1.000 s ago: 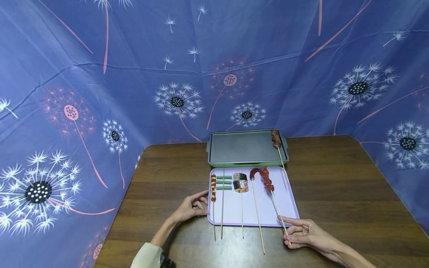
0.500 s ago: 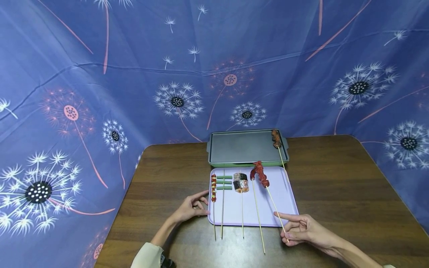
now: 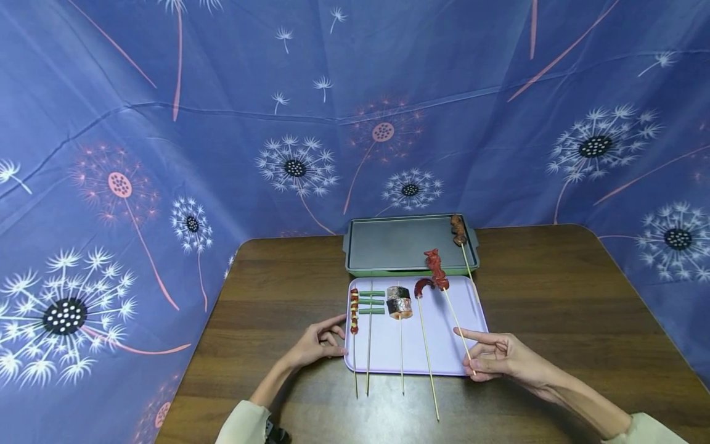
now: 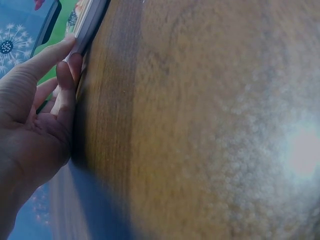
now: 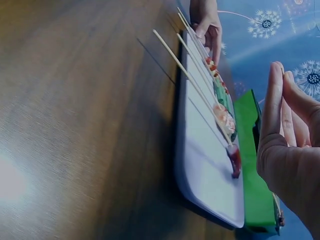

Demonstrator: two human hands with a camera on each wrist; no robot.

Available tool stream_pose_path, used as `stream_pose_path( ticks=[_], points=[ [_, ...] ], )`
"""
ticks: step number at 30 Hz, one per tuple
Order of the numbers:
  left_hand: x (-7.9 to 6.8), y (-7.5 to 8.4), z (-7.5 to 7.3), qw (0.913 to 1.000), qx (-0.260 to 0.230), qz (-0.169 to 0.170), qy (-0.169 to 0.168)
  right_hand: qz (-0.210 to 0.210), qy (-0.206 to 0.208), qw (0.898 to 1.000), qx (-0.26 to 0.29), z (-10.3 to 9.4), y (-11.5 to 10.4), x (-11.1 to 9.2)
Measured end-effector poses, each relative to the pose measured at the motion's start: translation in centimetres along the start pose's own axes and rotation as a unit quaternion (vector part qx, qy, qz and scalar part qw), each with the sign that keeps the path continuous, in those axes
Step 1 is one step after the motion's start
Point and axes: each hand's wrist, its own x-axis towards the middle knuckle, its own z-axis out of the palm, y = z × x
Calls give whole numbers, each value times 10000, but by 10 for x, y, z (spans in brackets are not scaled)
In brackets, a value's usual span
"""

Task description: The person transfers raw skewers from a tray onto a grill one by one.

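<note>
My right hand (image 3: 501, 361) pinches the lower stick of a red meat skewer (image 3: 437, 269), tilted, its meat end near the gap between tray and griddle. The right wrist view shows the fingertips (image 5: 276, 67) together, the skewer barely visible there. At the left edge of a lilac tray (image 3: 438, 364), my left hand (image 3: 315, 343) holds the rim between thumb and fingers. On this tray lie a red-and-yellow skewer (image 3: 354, 311), a green-stalk skewer (image 3: 371, 302), a silver-skinned fish skewer (image 3: 399, 303) and a curled dark-red skewer (image 3: 423, 285).
Behind the tray stands a grey griddle (image 3: 399, 243) with a green side. A browned meat skewer (image 3: 458, 229) lies at its right, stick overhanging toward the tray. Several sticks project past the tray's front edge over the wooden table (image 3: 554, 296). Patterned cloth (image 3: 355, 123) hangs behind.
My right hand has lifted the red meat skewer off the tray's right side and moved it forward, toward the griddle. The left hand stays at the tray's edge.
</note>
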Motion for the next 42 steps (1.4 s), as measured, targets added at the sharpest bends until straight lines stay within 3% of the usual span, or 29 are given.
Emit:
stream_pose_path(
  ticks=[14,27,38,42],
  points=[
    [-4,1,0,10000,17,-61,39,-10,261,9992,-289,-16,-27,17],
    [-4,1,2,9999,-30,-43,100,571,1105,9916,-349,-29,-49,37],
    [-2,2,2,9999,43,69,71,513,1329,9898,-53,-41,-52,58],
    [-1,2,3,9999,99,72,77,516,1395,9886,-216,-45,-54,62]
  ],
)
